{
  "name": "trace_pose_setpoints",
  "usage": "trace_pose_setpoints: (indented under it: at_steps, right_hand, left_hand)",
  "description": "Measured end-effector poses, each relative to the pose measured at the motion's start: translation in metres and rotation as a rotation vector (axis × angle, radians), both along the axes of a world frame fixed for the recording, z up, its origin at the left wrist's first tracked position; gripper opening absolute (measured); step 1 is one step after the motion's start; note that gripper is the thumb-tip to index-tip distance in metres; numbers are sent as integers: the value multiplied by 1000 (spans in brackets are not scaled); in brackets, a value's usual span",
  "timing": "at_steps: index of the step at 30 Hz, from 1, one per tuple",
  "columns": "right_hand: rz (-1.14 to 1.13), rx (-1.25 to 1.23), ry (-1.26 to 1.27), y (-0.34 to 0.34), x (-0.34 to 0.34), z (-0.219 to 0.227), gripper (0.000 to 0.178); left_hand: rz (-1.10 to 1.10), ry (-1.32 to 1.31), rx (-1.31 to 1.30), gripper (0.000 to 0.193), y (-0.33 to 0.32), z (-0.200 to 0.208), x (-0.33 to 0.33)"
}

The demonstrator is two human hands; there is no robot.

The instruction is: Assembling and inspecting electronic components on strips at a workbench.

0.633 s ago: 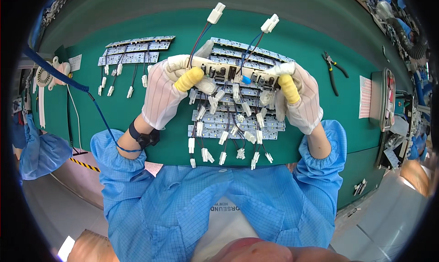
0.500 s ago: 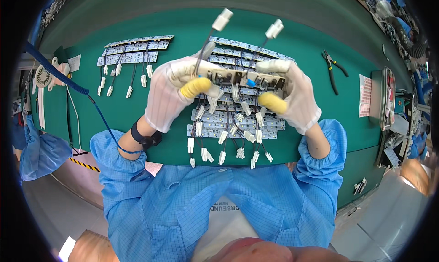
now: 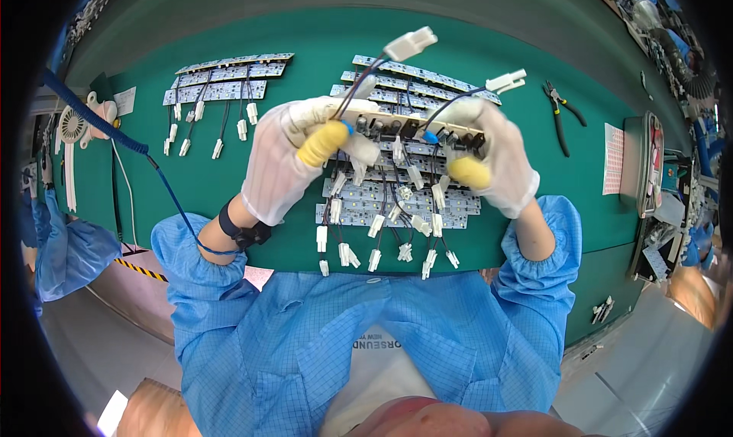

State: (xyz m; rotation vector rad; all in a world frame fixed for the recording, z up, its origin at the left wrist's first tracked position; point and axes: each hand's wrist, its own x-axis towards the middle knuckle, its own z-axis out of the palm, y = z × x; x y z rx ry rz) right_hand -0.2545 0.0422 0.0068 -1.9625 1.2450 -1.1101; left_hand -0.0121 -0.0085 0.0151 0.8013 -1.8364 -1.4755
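Both my hands wear white gloves with yellow thumb coverings. My left hand (image 3: 286, 154) grips the left end of a circuit board strip (image 3: 391, 124), and my right hand (image 3: 500, 162) grips its right end. Dark and blue components stand along the strip's near side. From it, wires rise to two white plug connectors, one at the upper middle (image 3: 411, 44) and one farther right (image 3: 506, 80). Beneath and around the held strip lie rows of LED circuit boards (image 3: 393, 209), partly hidden by my hands. Several white connectors (image 3: 376, 225) on dark wires spread over them toward me.
At the left lies a second group of LED boards (image 3: 214, 91) with wired connectors. Cutters (image 3: 561, 116) with black and yellow handles rest at the right, near a label sheet (image 3: 613, 158) and a metal box (image 3: 649, 164). A small fan (image 3: 74, 126) and a blue coiled cord (image 3: 99, 115) are at the left.
The held strip has tilted, and its two upright connectors have swung rightward and lower, now leaning over. My right thumb has shifted slightly right. Both hands keep their hold.
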Motion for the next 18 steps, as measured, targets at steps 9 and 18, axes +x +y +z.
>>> trace_pose_setpoints:
  at_steps: [9,18]
  right_hand:
    - [-85,365,-255,10,-11,12,22]
    - [58,624,-326,16,-12,32,47]
  left_hand:
    - [186,-36,-346,32,-4,-13,2]
    - [198,-259,-257,33,-13,-22,5]
